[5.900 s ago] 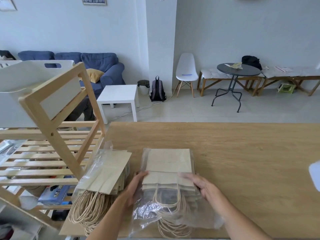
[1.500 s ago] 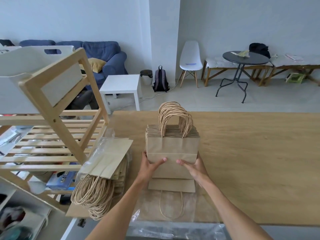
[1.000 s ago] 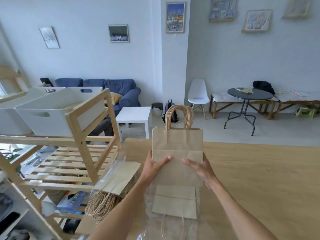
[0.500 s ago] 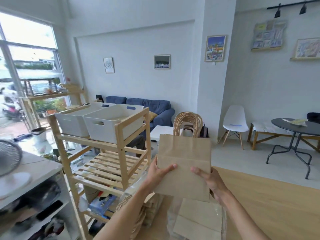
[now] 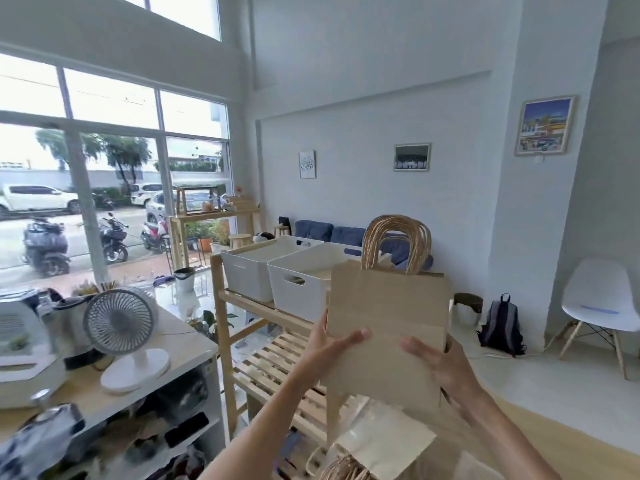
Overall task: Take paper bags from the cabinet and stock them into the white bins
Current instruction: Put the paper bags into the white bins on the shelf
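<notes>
Since half a second ago the stack of paper bags (image 5: 386,327) has been carried a bit further toward the shelf, and the view has swung left and up, so a lot more window and street is seen than before. The stack is held upright in mid-air, well off the table, with its bundle of twisted handles (image 5: 396,244) sticking up on top.

It's gripped from both sides. The left hand (image 5: 329,344) is wrapped around the left edge, thumb laid across the front face. The right hand (image 5: 440,362) is curled around the lower right edge, thumb on the front too. So both hands are closed on the same stack, nothing loose.

Just behind the stack, two white bins (image 5: 301,282) are lined up side by side on the top level of the wooden shelf (image 5: 221,306). The nearer one is partly covered by the stack. What's inside it can't really be made out. The slatted lower level is seen below the forearms.

At the bottom edge, more bags in clear plastic wrap (image 5: 377,441) are left lying on the wooden table (image 5: 519,441), handles poking out toward the camera.

Off to the left, a small white fan (image 5: 119,327) is parked on a counter. A white chair (image 5: 602,306) and a backpack (image 5: 500,323) are spotted against the far wall.
</notes>
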The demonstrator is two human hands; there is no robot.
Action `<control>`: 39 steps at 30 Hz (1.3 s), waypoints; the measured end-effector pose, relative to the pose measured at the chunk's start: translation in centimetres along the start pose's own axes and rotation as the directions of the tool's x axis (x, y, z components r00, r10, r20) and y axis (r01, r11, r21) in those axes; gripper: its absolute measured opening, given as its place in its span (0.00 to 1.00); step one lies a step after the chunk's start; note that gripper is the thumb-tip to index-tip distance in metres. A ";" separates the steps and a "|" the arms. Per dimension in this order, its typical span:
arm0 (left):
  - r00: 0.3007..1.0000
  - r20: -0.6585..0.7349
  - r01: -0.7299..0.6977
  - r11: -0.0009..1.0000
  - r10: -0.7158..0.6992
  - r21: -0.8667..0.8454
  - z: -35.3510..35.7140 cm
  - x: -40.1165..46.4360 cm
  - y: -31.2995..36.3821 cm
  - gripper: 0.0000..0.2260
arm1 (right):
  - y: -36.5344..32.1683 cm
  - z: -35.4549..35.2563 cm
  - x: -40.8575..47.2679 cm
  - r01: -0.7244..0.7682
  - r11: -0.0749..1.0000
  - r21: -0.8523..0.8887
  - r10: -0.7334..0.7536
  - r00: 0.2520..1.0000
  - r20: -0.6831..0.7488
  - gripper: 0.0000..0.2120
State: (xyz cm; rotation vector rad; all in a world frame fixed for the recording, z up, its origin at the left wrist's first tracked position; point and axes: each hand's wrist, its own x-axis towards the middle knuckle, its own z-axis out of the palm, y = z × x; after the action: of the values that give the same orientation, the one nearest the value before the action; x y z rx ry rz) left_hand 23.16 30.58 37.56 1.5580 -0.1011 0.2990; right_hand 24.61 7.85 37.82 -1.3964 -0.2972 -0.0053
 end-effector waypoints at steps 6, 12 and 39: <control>0.997 -0.033 -0.063 0.998 0.064 0.030 -7.9 5.9 2.9 0.22 | -1.7 8.1 7.7 0.086 0.996 -0.036 -0.085 0.996 0.029 0.27; 0.989 -0.009 -0.145 0.986 0.147 0.086 -16.6 14.1 5.9 0.27 | -4.3 16.7 16.8 0.231 0.966 -0.116 -0.227 0.973 0.043 0.15; 0.669 -0.738 0.046 0.985 0.093 0.166 -37.6 35.4 -4.8 0.19 | 4.3 28.4 51.1 0.704 0.189 -0.684 -0.458 0.680 0.573 0.18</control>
State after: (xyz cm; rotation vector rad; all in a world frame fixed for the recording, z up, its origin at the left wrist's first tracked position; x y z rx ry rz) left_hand 53.68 72.36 41.22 1.4893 0.5719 0.9750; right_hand 68.86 44.86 48.38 -2.2577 -1.2046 -0.7754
